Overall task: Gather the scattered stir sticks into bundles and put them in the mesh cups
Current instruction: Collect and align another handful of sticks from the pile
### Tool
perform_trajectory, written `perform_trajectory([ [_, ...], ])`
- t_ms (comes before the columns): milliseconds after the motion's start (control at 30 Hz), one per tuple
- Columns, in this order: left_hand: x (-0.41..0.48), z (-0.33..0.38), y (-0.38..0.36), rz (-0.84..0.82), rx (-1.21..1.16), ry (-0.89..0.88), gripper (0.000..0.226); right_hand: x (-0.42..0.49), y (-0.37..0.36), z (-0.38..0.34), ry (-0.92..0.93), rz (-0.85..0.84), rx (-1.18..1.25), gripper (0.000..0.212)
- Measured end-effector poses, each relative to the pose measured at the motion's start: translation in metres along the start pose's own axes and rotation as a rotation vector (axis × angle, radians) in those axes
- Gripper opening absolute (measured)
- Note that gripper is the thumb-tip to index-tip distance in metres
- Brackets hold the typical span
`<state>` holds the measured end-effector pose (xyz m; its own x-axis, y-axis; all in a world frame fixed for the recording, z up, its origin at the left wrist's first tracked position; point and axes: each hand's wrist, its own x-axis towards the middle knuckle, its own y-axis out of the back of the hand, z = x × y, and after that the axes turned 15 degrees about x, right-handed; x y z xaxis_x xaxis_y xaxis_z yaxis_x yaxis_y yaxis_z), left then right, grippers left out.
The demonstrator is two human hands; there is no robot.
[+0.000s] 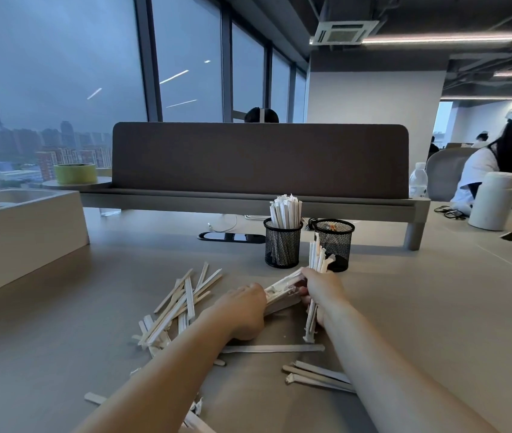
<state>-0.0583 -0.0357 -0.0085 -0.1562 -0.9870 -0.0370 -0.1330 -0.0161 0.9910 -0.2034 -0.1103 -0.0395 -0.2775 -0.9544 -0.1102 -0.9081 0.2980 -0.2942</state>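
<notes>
The bundle of white paper-wrapped wooden stir sticks stands nearly upright in the right hand, whose fingers curl round its middle, probably to keep the ends level. The left hand grips a few more sticks, angled toward that bundle. Loose sticks lie left of both hands (others near the forearms). Just beyond, on the grey table, stand a packed black mesh cup and a second mesh cup.

At an office table, a person's right hand grips an upright bundle of wrapped stir sticks, while the left hand holds a slanting bundle beside it. Loose sticks lie scattered to the left. Behind stand a full mesh cup and a second mesh cup.
</notes>
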Motion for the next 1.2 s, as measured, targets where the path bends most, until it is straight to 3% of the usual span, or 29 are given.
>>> perform_trajectory([
  [200,-0.003,0.002,0.002,0.061,0.06,-0.002,0.039,-0.01,0.0,-0.009,0.068,0.03,0.066,0.026],
  [467,-0.004,0.0,0.004,0.013,0.052,-0.046,0.047,-0.013,-0.001,-0.01,0.046,0.01,0.149,0.027],
  [700,-0.004,0.0,0.006,-0.003,0.016,-0.039,0.036,-0.014,0.001,-0.008,0.042,-0.004,0.215,0.015],
  [1200,-0.001,-0.008,0.005,0.046,0.029,-0.004,0.029,-0.005,0.01,-0.015,0.152,0.227,0.44,0.014],
])
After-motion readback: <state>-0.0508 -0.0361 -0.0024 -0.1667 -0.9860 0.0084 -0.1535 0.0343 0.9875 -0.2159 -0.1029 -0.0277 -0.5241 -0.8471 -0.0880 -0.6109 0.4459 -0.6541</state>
